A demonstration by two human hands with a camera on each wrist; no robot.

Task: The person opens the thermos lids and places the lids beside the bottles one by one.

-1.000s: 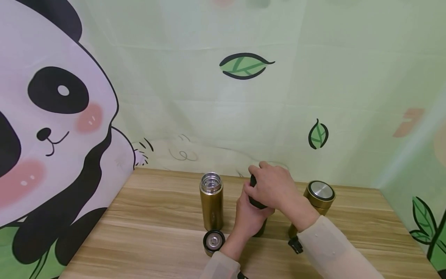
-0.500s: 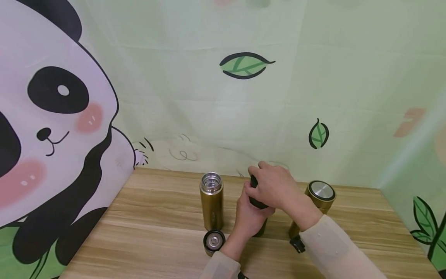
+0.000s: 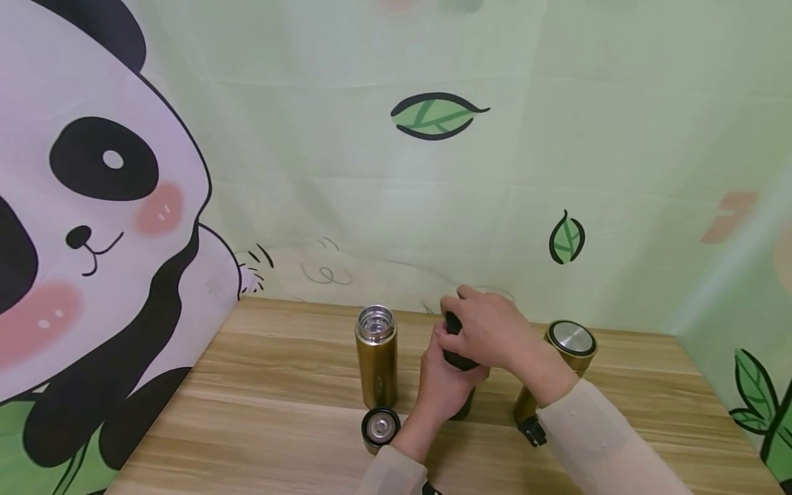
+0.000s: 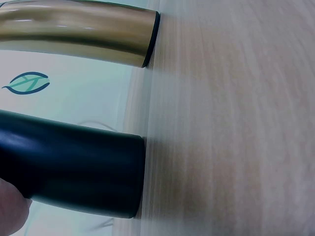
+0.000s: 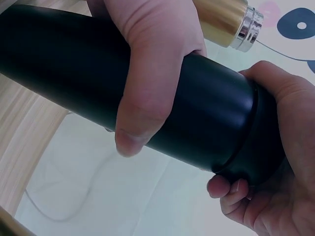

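Observation:
A dark, nearly black thermos bottle (image 5: pixel 211 113) stands upright on the table, mostly covered by both hands in the head view. My left hand (image 3: pixel 447 381) wraps round its body, the thumb lying across it in the right wrist view. Over the top, my right hand (image 3: pixel 489 330) grips the thermos's black lid (image 5: pixel 268 140) with curled fingers. In the right wrist view the lid sits on the bottle with a thin seam between them. The left wrist view has the thermos's base (image 4: pixel 98 172) resting on the wood.
Left of the hands stands a gold thermos (image 3: pixel 379 371) with its mouth uncovered. A lid (image 3: pixel 380 430) lies underside up in front of it. Another gold thermos (image 3: pixel 570 344), capped, is partly behind the right forearm. The wooden table (image 3: pixel 278 385) meets a panda-print backdrop (image 3: pixel 309 172).
The right forearm and sleeve have swung slightly to the right. Both hands keep their hold on the dark thermos, and the other bottles stay where they were.

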